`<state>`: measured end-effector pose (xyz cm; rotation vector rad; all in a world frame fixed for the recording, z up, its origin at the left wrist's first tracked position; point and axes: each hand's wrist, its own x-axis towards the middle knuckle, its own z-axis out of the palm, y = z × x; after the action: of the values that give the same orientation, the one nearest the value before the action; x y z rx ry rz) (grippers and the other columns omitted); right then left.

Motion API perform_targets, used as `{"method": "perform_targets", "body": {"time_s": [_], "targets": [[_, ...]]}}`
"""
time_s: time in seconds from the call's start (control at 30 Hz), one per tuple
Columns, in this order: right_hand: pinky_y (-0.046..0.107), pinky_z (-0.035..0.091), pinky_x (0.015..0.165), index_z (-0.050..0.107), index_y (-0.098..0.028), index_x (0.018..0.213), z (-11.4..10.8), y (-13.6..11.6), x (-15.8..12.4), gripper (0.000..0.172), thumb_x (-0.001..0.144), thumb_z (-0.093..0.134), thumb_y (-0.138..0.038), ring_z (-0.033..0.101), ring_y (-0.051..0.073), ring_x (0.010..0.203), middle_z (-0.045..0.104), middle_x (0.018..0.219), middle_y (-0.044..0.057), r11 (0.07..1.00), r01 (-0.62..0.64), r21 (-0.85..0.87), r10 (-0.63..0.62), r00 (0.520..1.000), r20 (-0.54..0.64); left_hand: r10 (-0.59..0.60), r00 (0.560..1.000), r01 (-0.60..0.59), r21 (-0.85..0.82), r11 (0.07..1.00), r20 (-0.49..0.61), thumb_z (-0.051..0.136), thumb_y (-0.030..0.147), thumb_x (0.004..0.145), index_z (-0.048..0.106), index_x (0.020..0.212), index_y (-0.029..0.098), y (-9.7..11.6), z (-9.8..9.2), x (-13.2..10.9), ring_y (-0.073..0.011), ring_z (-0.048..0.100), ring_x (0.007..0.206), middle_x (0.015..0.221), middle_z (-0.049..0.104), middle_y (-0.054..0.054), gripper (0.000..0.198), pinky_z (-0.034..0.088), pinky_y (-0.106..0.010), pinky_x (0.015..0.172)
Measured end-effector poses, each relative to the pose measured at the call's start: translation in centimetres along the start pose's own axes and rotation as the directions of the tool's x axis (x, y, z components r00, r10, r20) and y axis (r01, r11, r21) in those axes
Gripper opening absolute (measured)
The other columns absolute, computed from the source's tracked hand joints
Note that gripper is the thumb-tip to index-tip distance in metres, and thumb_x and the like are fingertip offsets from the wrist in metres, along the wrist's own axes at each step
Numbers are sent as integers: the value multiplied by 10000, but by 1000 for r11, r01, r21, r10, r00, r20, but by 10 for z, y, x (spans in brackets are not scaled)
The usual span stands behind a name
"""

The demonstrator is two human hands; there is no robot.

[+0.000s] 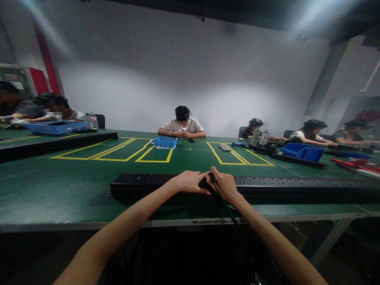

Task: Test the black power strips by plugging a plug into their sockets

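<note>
"While the strip (130, 189) lies along the near edge of the table (80, 188), what's around it?"

"Yellow tape (152, 161) in flat, angular outlines beyond it, a blue bin (164, 144) before the person (182, 123) opposite, and a bigger bin (307, 152) off to the right."

"Anything in the way?"

"The cable (222, 194) crosses the strip's front and drops past the table edge; the hands hide the strip's middle."

"How are they set?"

"The right hand (225, 184) is curled closed about the cable's upper end. The left hand (190, 182) is half bent beside it, thumb out; I can't tell whether it grips anything."

"Surfaces?"

"Strip black, long, boxy, dotted red; cable black, smooth, round; table glossy green."
</note>
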<state>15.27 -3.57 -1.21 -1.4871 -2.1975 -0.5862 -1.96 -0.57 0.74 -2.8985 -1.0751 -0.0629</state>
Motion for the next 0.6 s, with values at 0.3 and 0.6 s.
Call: {"method": "perform_targets", "body": {"time_s": [0.3, 0.6], "targets": [[221, 225, 501, 454, -210, 929, 4, 2, 1, 229, 895, 316, -390, 605, 168, 640, 645, 732, 26, 1000, 15, -5, -15, 1000, -25, -10, 1000, 10, 10, 1000, -19, 455, 462, 855, 438, 1195, 168, -1, 2, 1, -208, 550, 908, 1077, 536, -86, 450, 448, -421, 782], [220, 217, 489, 448, -211, 919, 6, 4, 1, 217, 890, 336, -395, 600, 165, 616, 638, 693, 19, 999, 33, 0, -33, 998, -46, -14, 1000, 15, 14, 1000, -22, 446, 491, 849, 450, 1183, 165, 0, 1, -1, -209, 551, 908, 1072, 543, -87, 467, 443, -424, 787]]}}
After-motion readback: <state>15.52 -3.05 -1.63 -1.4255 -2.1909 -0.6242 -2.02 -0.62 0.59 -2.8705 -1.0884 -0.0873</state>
